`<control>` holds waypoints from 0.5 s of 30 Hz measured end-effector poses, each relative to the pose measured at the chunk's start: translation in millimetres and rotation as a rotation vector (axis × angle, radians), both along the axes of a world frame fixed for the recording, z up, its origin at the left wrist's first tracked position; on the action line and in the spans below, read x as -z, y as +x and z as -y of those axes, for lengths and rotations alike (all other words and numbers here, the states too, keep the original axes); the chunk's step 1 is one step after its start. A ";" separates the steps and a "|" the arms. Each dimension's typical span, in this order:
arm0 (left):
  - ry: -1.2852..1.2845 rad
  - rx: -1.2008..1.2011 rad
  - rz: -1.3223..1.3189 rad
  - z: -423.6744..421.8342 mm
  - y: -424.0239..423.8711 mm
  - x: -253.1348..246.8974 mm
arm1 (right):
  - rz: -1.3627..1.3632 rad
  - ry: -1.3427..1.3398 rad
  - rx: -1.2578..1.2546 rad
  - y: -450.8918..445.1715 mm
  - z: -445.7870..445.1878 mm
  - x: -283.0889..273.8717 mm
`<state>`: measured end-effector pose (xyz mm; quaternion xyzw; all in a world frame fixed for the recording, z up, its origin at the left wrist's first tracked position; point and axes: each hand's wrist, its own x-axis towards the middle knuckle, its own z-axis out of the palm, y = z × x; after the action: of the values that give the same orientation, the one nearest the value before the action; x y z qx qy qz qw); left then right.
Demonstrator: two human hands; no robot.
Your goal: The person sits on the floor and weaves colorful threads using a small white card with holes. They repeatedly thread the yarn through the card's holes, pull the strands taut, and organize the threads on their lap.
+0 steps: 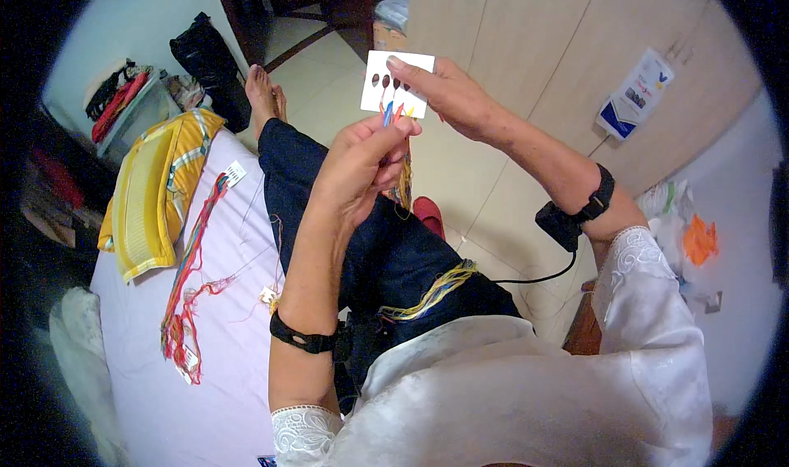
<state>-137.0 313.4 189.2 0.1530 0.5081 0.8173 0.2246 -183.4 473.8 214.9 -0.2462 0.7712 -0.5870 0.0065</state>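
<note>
A white card with a row of dark oval holes [376, 100] is held up in front of me. My right hand [453, 94] grips its right side, the thumb flat on its face. Strands of blue, red and yellow thread [388, 113] run from the holes into the fingers of my left hand [370, 158], which pinches them just below the card's lower edge. More thread hangs below that hand. On my dark-clothed lap lies a bundle of yellow, white and blue threads [434, 291].
On the bed's pale sheet [135, 319] lie multicoloured threads [196, 239] attached to a small white card [235, 173], beside a yellow cushion [145, 202]. A plastic bin [132, 118] and black bag [209, 54] stand beyond. A black cable [542, 280] runs from my right armband.
</note>
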 end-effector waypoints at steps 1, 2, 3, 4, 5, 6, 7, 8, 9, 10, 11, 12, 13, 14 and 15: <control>-0.010 0.016 0.001 -0.5 0.1 0.1 | 0.033 -0.054 -0.003 -3.1 -0.8 3.6; -0.054 -0.006 -0.007 -1.7 0.9 -1.0 | 0.009 -0.032 0.022 -3.4 -4.0 6.2; -0.098 -0.033 -0.013 -1.3 2.5 -2.4 | -0.013 -0.010 0.040 -0.3 -2.8 6.5; -0.143 -0.060 -0.019 -1.2 3.9 -2.8 | -0.034 0.012 0.060 2.6 -1.9 6.3; -0.157 -0.096 -0.080 -1.5 5.2 -0.8 | -0.077 0.077 0.056 5.8 -2.0 5.0; -0.172 -0.130 -0.143 -2.3 7.0 2.2 | -0.122 0.142 0.055 10.0 -3.3 2.2; -0.186 -0.164 -0.206 -2.8 8.2 5.1 | -0.166 0.207 0.052 12.2 -4.1 0.9; -0.196 -0.177 -0.200 -2.9 8.6 7.4 | -0.180 0.227 0.045 10.7 -4.3 3.7; -0.203 -0.183 -0.196 -5.3 8.1 9.2 | -0.194 0.248 0.044 7.8 -7.1 8.8; -0.211 -0.190 -0.191 -7.4 7.8 11.5 | -0.208 0.270 0.042 5.4 -9.3 14.4; -0.223 -0.189 -0.184 -9.1 7.8 15.5 | -0.286 0.260 0.054 4.1 -10.3 19.6; -0.235 -0.189 -0.176 -10.4 8.4 19.7 | -0.324 0.289 0.085 1.5 -12.5 24.8; -0.247 -0.188 -0.168 -11.4 9.7 22.0 | -0.362 0.319 0.116 -2.4 -15.4 29.8; -0.278 -0.199 -0.178 -12.6 11.6 22.5 | -0.400 0.348 0.147 -6.6 -18.5 34.4; -0.310 -0.211 -0.188 -14.1 14.2 21.7 | -0.395 0.391 0.172 -10.9 -22.5 38.8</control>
<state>-122.7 327.5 167.6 0.1381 0.6596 0.7305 0.1101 -194.4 496.3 176.1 -0.2836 0.8741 -0.3663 -0.1463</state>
